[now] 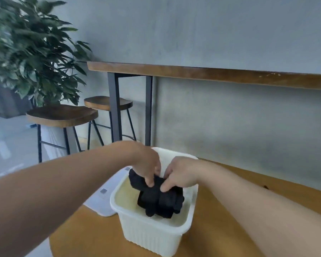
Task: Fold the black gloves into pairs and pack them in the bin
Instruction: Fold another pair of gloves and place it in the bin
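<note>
A cream ribbed plastic bin (152, 236) stands on a round wooden table (220, 229). Inside it lies a bundle of black gloves (159, 199), partly above the rim at the back. My left hand (146, 162) reaches over the bin's far left edge and grips the top of the bundle with curled fingers. My right hand (180, 175) pinches the same bundle from the right, thumb and fingers pressed into the fabric. How many gloves are in the bundle is hard to tell.
A white lid (104, 197) lies flat on the table left of the bin. Behind stand two wooden bar stools (63, 114), a tall wooden counter (211, 73) on black legs, a leafy plant (32, 52) and a grey wall.
</note>
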`<state>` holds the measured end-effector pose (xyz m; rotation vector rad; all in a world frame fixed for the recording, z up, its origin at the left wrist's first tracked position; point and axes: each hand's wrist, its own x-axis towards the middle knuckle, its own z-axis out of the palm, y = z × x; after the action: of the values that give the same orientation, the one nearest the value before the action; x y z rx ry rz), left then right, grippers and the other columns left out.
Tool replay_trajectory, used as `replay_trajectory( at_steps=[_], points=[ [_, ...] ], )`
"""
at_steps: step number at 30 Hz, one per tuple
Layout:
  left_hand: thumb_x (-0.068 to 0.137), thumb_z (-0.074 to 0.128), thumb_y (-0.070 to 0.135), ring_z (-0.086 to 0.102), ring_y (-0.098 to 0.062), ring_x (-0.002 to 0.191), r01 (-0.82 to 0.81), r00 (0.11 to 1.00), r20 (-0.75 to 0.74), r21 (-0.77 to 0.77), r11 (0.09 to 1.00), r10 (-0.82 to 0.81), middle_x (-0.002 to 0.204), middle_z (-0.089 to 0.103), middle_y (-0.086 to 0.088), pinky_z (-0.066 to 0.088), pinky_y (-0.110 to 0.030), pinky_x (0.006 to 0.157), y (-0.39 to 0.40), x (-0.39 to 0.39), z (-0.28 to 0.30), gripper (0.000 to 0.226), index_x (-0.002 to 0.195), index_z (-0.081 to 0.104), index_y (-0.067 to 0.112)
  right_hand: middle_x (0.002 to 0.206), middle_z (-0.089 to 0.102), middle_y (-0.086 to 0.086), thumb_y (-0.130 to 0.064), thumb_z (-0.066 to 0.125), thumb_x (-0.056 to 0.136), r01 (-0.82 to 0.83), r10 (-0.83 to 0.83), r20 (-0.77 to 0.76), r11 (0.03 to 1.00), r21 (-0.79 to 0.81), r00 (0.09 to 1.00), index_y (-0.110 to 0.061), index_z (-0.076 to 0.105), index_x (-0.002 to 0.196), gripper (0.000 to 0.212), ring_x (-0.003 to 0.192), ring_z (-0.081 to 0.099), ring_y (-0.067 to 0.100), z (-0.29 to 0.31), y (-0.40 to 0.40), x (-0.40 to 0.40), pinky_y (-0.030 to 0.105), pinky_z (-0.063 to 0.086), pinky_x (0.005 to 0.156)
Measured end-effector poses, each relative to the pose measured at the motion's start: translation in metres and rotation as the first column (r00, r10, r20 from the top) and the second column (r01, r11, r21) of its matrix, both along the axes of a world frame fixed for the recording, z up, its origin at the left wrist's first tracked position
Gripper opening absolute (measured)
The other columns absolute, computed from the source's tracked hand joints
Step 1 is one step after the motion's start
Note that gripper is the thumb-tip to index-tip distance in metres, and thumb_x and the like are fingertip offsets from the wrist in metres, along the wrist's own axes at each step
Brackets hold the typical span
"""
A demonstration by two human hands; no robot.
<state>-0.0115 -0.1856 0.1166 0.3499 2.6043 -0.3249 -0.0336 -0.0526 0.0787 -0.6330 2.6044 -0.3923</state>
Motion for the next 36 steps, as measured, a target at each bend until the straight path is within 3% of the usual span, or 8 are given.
replay_trajectory(
  at_steps=[6, 13, 16, 18, 21, 28, 33, 36],
  points=[
    [0.093, 0.059, 0.034, 0.050, -0.029, 0.120, 0.156, 0.975, 0.185, -0.158, 0.975, -0.126, 0.128, 0.057, -0.007, 0.039, -0.041, 0.105, -0.014, -0.038, -0.099, 0.045, 0.134, 0.055, 0.017, 0.118, 0.067, 0.006, -0.033, 0.074, 0.083, -0.089, 0.051, 0.155, 0.963, 0.254, 0.987, -0.017, 0.065, 0.123, 0.043, 0.105, 0.063, 0.030, -0.059, -0.049, -0.019, 0.039, 0.052, 0.092],
    [0.092, 0.062, 0.032, 0.055, -0.029, 0.114, 0.172, 0.981, 0.114, -0.143, 0.975, -0.157, 0.123, 0.061, -0.010, 0.041, -0.037, 0.100, -0.013, -0.051, -0.138, 0.042, 0.129, 0.059, 0.012, 0.132, 0.058, 0.009, -0.033, 0.062, 0.094, -0.154, 0.102, 0.148, 0.904, 0.400, 0.984, -0.013, 0.056, 0.135, 0.046, 0.120, 0.054, 0.028, -0.086, -0.053, -0.019, 0.035, 0.043, 0.095],
    [0.091, 0.064, 0.027, 0.059, -0.028, 0.107, 0.144, 0.990, 0.026, -0.113, 0.983, -0.142, 0.115, 0.065, -0.011, 0.043, -0.035, 0.092, -0.012, -0.053, -0.144, 0.033, 0.119, 0.065, 0.011, 0.105, 0.063, 0.007, -0.034, 0.061, 0.094, -0.103, 0.068, 0.093, 0.889, 0.446, 0.993, -0.014, 0.059, 0.130, 0.042, 0.105, 0.057, 0.026, -0.088, -0.053, -0.017, 0.034, 0.045, 0.089],
    [0.091, 0.063, 0.024, 0.060, -0.028, 0.100, 0.149, 0.988, -0.012, -0.114, 0.982, -0.151, 0.111, 0.066, -0.012, 0.045, -0.033, 0.087, -0.012, -0.055, -0.148, 0.028, 0.116, 0.066, 0.009, 0.076, 0.046, 0.002, -0.033, 0.062, 0.092, -0.063, 0.055, 0.033, 0.891, 0.449, 0.998, -0.014, 0.060, 0.127, 0.039, 0.091, 0.050, 0.022, -0.090, -0.054, -0.017, 0.035, 0.046, 0.088],
    [0.093, 0.059, 0.021, 0.053, -0.022, 0.087, 0.157, 0.986, -0.038, -0.130, 0.979, -0.163, 0.109, 0.064, -0.012, 0.045, -0.032, 0.084, -0.014, -0.057, -0.152, 0.027, 0.117, 0.064, 0.009, 0.071, 0.035, 0.000, -0.026, 0.061, 0.091, -0.025, 0.052, -0.041, 0.868, 0.496, 0.998, -0.017, 0.059, 0.124, 0.035, 0.088, 0.044, 0.021, -0.092, -0.056, -0.017, 0.037, 0.048, 0.092],
    [0.094, 0.054, 0.015, 0.060, -0.029, 0.103, 0.163, 0.981, -0.086, -0.132, 0.978, -0.175, 0.107, 0.065, -0.011, 0.046, -0.035, 0.089, -0.014, -0.065, -0.162, 0.022, 0.113, 0.065, 0.008, 0.132, 0.057, 0.001, -0.023, 0.059, 0.094, 0.059, 0.000, -0.146, 0.914, 0.402, 0.989, -0.019, 0.058, 0.127, 0.034, 0.123, 0.054, 0.026, -0.087, -0.049, -0.018, 0.040, 0.045, 0.102],
    [0.092, 0.056, 0.015, 0.062, -0.029, 0.101, 0.072, 0.985, -0.152, -0.046, 0.996, -0.079, 0.108, 0.066, -0.012, 0.048, -0.035, 0.085, -0.016, -0.070, -0.170, 0.020, 0.108, 0.065, 0.007, 0.128, 0.059, 0.003, -0.019, 0.062, 0.091, 0.069, -0.009, -0.151, 0.915, 0.397, 0.988, -0.016, 0.059, 0.126, 0.035, 0.121, 0.054, 0.024, -0.092, -0.049, -0.019, 0.041, 0.043, 0.105],
    [0.093, 0.055, 0.013, 0.061, -0.028, 0.096, 0.066, 0.989, -0.130, -0.051, 0.996, -0.072, 0.093, 0.064, -0.011, 0.049, -0.036, 0.086, -0.015, -0.068, -0.168, 0.019, 0.107, 0.066, 0.006, 0.091, 0.055, -0.002, -0.019, 0.063, 0.091, 0.030, -0.002, -0.062, 0.894, 0.446, 0.998, -0.017, 0.061, 0.124, 0.034, 0.102, 0.052, 0.021, -0.094, -0.052, -0.025, 0.033, 0.042, 0.102]
  ],
)
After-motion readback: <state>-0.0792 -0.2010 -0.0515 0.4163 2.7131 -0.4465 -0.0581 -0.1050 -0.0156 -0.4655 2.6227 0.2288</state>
